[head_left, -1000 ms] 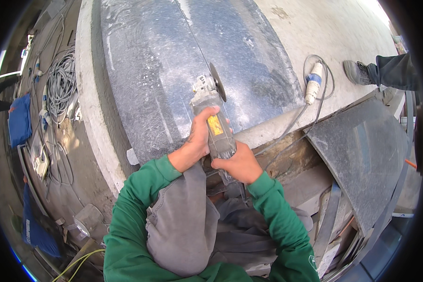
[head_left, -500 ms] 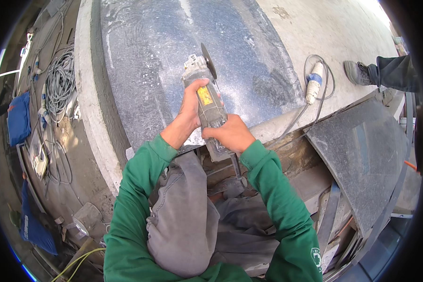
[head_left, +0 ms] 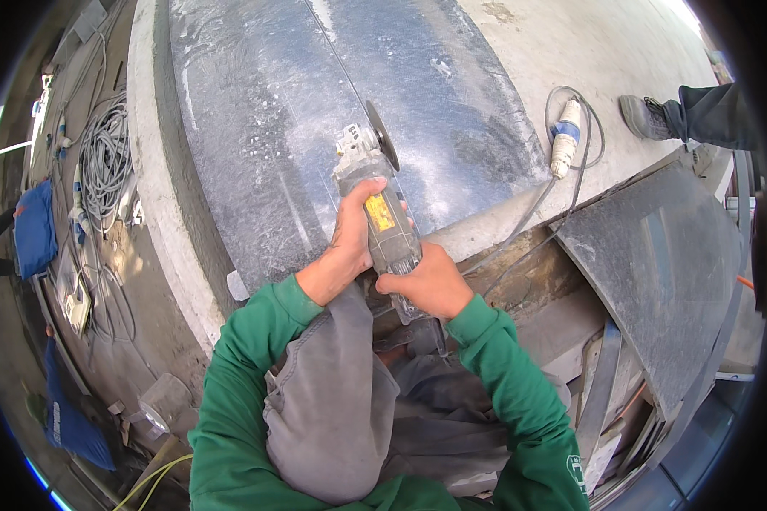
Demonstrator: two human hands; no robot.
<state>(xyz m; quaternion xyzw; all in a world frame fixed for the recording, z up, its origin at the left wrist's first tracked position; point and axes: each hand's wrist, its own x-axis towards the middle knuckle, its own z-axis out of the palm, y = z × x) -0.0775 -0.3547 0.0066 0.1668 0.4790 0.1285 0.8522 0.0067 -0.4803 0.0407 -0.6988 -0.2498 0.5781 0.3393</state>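
Both hands hold a dusty grey angle grinder (head_left: 394, 247) with a yellow label. My left hand (head_left: 349, 237) wraps its front body behind the pale gear head, thumb on top. My right hand (head_left: 436, 281) grips the rear handle, from which the cord hangs toward my knees. The thin dark cutting disc (head_left: 383, 136) stands on edge at the right of the head. Beneath it lies a dark, dust-streaked stone slab (head_left: 256, 128). A fine dark line runs from the disc to the slab's far edge; whether the disc touches the stone I cannot tell.
A blue-and-white cable connector (head_left: 565, 140) lies right of the slab on pale concrete (head_left: 520, 51), near another person's shoe (head_left: 644, 117). A second dark slab (head_left: 656, 264) leans at the right. Coiled grey cable (head_left: 105, 162) and blue cloth (head_left: 36, 228) lie left.
The grinder and both hands have come back toward me, slightly right. A thin dark line now shows on the slab beyond the disc. My grip looks the same.
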